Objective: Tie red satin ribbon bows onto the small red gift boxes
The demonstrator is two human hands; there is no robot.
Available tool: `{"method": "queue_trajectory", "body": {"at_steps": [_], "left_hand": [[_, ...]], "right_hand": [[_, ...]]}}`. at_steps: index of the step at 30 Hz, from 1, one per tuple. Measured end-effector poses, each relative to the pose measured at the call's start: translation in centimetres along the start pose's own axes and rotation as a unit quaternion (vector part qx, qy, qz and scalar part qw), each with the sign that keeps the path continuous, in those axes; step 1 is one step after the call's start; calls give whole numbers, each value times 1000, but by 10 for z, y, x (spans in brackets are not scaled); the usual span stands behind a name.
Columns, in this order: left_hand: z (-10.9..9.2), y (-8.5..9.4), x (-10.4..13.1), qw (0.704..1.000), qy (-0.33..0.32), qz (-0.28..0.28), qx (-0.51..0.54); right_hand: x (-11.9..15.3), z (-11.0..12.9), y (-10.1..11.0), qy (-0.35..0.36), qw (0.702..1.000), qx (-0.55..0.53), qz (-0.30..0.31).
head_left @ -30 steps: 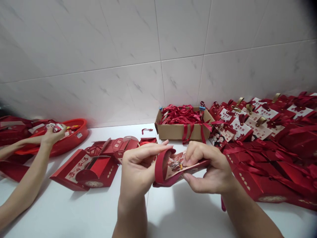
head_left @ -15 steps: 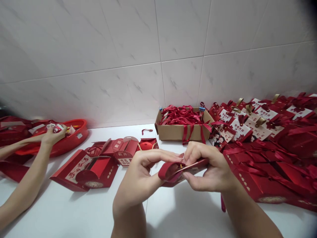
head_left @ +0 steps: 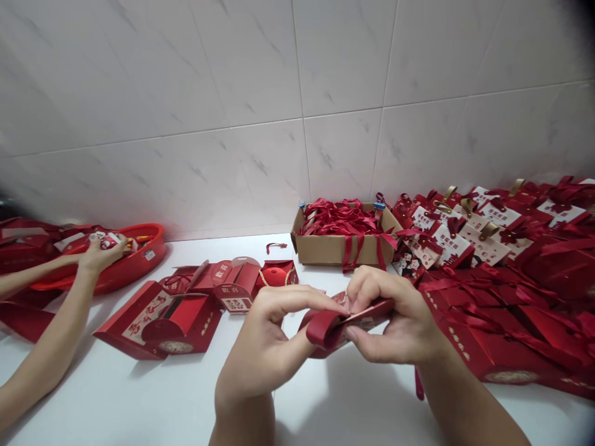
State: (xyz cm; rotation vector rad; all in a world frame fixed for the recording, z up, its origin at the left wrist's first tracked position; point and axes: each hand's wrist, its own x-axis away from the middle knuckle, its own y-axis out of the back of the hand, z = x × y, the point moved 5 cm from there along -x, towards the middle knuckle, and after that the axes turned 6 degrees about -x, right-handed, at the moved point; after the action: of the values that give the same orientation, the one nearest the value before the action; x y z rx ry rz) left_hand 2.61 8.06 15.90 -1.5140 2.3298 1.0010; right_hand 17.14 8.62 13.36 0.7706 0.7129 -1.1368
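A small red gift box with a dark red strap handle is held up in front of me, above the white table. My left hand grips its left side, thumb near the strap and fingers along the far edge. My right hand pinches the right end, with thumb and index finger meeting at the top seam. The fingers hide much of the box, so the fastening at its top cannot be made out.
Ahead stands a cardboard box of red ribbons. Strapped gift boxes and larger red boxes crowd the right. Open red boxes lie left. A co-worker's hands hold small packets over a red basin.
The gift box has tilted slightly in my hands, and its strap has moved a little right and now folds toward me. My left fingers have shifted right along its far edge.
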Motion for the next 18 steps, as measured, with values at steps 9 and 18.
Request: {"method": "queue_trajectory", "body": {"at_steps": [9, 18], "left_hand": [[-5, -2, 1, 997, -77, 20, 5], [-11, -8, 0, 983, -173, -61, -14]], "right_hand": [[8, 8, 9, 163, 983, 57, -68], [11, 13, 10, 210, 971, 72, -87]]}}
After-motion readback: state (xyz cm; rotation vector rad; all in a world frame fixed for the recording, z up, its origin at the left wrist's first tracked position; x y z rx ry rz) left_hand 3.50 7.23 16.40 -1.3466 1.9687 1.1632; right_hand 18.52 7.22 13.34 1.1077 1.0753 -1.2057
